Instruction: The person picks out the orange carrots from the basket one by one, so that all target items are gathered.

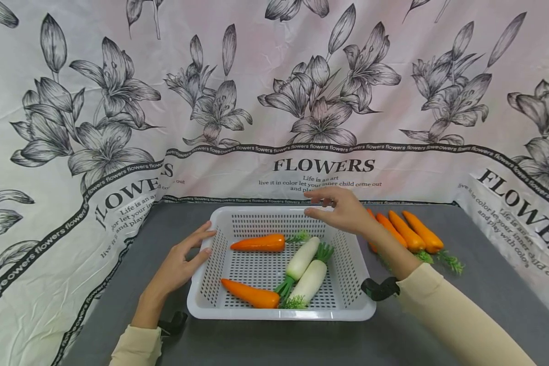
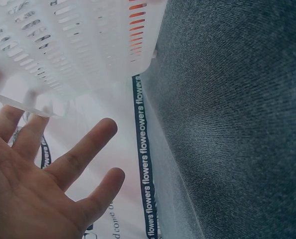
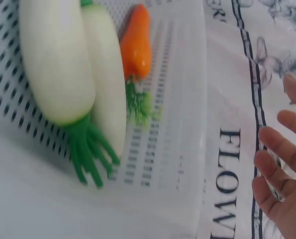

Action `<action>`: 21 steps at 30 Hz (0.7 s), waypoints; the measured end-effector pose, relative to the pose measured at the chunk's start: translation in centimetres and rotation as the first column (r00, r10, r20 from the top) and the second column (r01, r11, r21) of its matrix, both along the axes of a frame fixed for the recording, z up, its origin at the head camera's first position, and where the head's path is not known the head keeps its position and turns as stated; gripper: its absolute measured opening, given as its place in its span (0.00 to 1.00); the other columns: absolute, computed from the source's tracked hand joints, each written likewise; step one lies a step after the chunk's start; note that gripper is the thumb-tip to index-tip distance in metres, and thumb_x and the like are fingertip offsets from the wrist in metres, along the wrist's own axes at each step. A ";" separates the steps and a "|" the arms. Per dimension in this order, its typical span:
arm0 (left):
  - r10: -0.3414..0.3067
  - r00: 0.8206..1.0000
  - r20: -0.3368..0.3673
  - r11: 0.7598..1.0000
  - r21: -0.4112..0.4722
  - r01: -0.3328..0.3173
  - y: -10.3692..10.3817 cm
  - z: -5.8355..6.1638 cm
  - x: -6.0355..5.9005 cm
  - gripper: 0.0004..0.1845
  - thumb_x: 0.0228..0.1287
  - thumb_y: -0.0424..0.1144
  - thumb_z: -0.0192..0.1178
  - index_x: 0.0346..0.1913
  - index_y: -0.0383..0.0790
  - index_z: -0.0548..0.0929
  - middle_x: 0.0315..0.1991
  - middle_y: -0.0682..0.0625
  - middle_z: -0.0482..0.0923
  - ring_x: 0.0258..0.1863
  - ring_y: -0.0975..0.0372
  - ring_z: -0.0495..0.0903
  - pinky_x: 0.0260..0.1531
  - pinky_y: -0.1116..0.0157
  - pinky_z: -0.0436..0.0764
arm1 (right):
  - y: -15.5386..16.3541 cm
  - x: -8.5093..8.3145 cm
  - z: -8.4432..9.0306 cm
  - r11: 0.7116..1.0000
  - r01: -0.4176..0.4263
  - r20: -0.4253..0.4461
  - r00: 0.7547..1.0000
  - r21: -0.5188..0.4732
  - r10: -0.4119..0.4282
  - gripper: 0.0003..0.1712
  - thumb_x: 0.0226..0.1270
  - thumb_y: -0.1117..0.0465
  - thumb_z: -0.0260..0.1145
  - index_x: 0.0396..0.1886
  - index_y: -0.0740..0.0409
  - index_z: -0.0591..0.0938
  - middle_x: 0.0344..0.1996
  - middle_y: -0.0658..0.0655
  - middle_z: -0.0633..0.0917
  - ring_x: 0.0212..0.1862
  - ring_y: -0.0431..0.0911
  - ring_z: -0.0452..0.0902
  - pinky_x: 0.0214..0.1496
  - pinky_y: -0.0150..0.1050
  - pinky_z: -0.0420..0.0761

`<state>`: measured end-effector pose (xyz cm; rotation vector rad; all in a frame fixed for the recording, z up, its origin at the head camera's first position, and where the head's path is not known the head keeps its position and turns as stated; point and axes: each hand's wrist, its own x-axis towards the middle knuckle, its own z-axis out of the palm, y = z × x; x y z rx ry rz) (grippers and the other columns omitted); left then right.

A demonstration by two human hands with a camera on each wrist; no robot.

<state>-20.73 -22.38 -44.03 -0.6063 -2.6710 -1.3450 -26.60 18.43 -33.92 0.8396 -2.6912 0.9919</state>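
A white plastic basket [image 1: 279, 314] with slotted walls stands on the grey table. Inside it lie two carrots, one toward the back [image 1: 258, 243] and one at the front [image 1: 251, 294], and two white radishes with green tops, an upper one [image 1: 303, 256] and a lower one [image 1: 309, 282]. My left hand [image 1: 185, 259] rests its fingertips on the basket's left rim, fingers spread and fairly straight; in the left wrist view two fingertips pass behind that rim [image 2: 23, 107]. Over the back right of the basket hovers my right hand [image 1: 340, 208], its fingers loosely bent with nothing in them.
Several more carrots [image 1: 407, 231] with green tops lie side by side on the table right of the basket, partly behind the right forearm. A flower-printed cloth [image 1: 320, 173] hangs along the back and both sides of the table [image 1: 265, 345].
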 end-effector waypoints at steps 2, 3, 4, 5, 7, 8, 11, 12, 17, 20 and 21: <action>0.002 1.000 -0.005 1.000 -0.001 -0.002 0.0 0.0 0.0 0.24 0.70 0.45 0.56 0.68 0.57 0.70 0.77 0.57 0.53 0.60 0.50 0.74 0.43 0.62 0.82 | -0.8 -0.3 -0.3 0.999 -0.044 0.016 0.999 0.012 0.044 0.24 0.61 0.48 0.70 0.57 0.47 0.82 0.49 0.52 0.85 0.44 0.46 0.79 0.47 0.44 0.80; 0.001 1.000 -0.006 1.000 -0.002 -0.001 0.0 -0.1 0.0 0.24 0.70 0.45 0.56 0.68 0.57 0.70 0.77 0.57 0.53 0.60 0.50 0.74 0.45 0.59 0.83 | -1.3 -0.5 -0.6 0.998 -0.066 0.026 0.998 0.018 0.065 0.24 0.60 0.48 0.70 0.56 0.47 0.82 0.49 0.52 0.86 0.44 0.46 0.80 0.46 0.44 0.80; 0.000 1.000 -0.009 1.000 -0.002 0.000 0.0 0.0 0.0 0.24 0.70 0.45 0.56 0.68 0.57 0.70 0.77 0.57 0.53 0.61 0.50 0.73 0.47 0.55 0.82 | -1.7 -0.6 -0.8 0.996 -0.080 0.041 0.996 0.026 0.079 0.23 0.60 0.48 0.70 0.55 0.47 0.83 0.48 0.53 0.86 0.43 0.45 0.79 0.46 0.43 0.80; 0.000 1.000 -0.012 1.000 -0.002 0.000 0.0 -0.1 0.0 0.24 0.70 0.45 0.56 0.68 0.57 0.70 0.77 0.57 0.53 0.62 0.49 0.73 0.50 0.51 0.80 | -2.0 -0.7 -1.1 0.995 -0.093 0.057 0.994 0.038 0.091 0.23 0.60 0.48 0.70 0.54 0.47 0.83 0.47 0.53 0.86 0.43 0.45 0.80 0.46 0.42 0.80; -0.001 1.000 -0.015 1.000 0.000 0.001 0.0 -0.1 0.0 0.24 0.70 0.45 0.56 0.68 0.57 0.70 0.76 0.57 0.53 0.63 0.49 0.71 0.54 0.44 0.76 | -2.7 -0.9 -1.7 0.990 -0.133 0.088 0.988 0.057 0.127 0.23 0.60 0.49 0.70 0.54 0.49 0.83 0.46 0.55 0.86 0.44 0.47 0.80 0.47 0.42 0.80; -0.004 1.000 -0.014 1.000 0.004 0.004 0.0 -0.1 0.0 0.24 0.70 0.45 0.56 0.68 0.56 0.70 0.77 0.57 0.53 0.64 0.49 0.71 0.55 0.43 0.75 | -2.9 -1.0 -2.1 0.987 -0.145 0.110 0.984 0.068 0.137 0.23 0.60 0.49 0.70 0.54 0.49 0.83 0.47 0.56 0.86 0.45 0.48 0.80 0.47 0.43 0.80; -0.001 1.000 -0.009 1.000 0.010 0.001 0.0 -0.1 0.0 0.24 0.70 0.45 0.56 0.68 0.56 0.70 0.76 0.57 0.53 0.62 0.50 0.72 0.52 0.47 0.78 | -3.7 -1.3 -3.2 0.976 -0.195 0.162 0.971 0.101 0.177 0.25 0.60 0.49 0.70 0.56 0.52 0.82 0.51 0.56 0.86 0.49 0.51 0.80 0.51 0.46 0.79; 0.000 1.000 -0.007 1.000 0.012 0.000 0.0 0.0 0.1 0.24 0.70 0.45 0.56 0.68 0.56 0.70 0.76 0.57 0.53 0.61 0.51 0.73 0.50 0.51 0.80 | -4.0 -1.4 -3.5 0.971 -0.216 0.180 0.964 0.102 0.195 0.26 0.61 0.49 0.70 0.57 0.53 0.81 0.52 0.57 0.85 0.51 0.53 0.80 0.53 0.47 0.79; 0.000 1.000 0.004 1.000 0.019 0.000 0.1 0.2 0.2 0.24 0.69 0.44 0.57 0.67 0.57 0.70 0.77 0.57 0.53 0.59 0.52 0.74 0.41 0.65 0.82 | -5.3 -1.9 -4.7 0.951 -0.278 0.241 0.940 0.135 0.241 0.28 0.61 0.53 0.69 0.60 0.56 0.79 0.58 0.57 0.82 0.56 0.56 0.79 0.58 0.52 0.78; 0.004 1.000 -0.002 1.000 0.008 -0.004 0.1 0.3 0.2 0.24 0.69 0.44 0.57 0.68 0.58 0.70 0.77 0.57 0.53 0.60 0.52 0.73 0.46 0.61 0.81 | -6.0 -2.2 -5.2 0.942 -0.289 0.233 0.941 0.172 0.246 0.28 0.61 0.54 0.69 0.60 0.57 0.78 0.58 0.56 0.82 0.56 0.55 0.79 0.58 0.50 0.78; 0.005 1.000 -0.003 1.000 0.004 -0.005 0.1 0.3 0.2 0.25 0.69 0.44 0.57 0.68 0.58 0.70 0.77 0.58 0.53 0.60 0.52 0.73 0.47 0.59 0.81 | -6.2 -2.3 -5.4 0.939 -0.289 0.226 0.943 0.187 0.246 0.28 0.61 0.54 0.69 0.60 0.57 0.78 0.58 0.55 0.82 0.56 0.55 0.80 0.58 0.50 0.78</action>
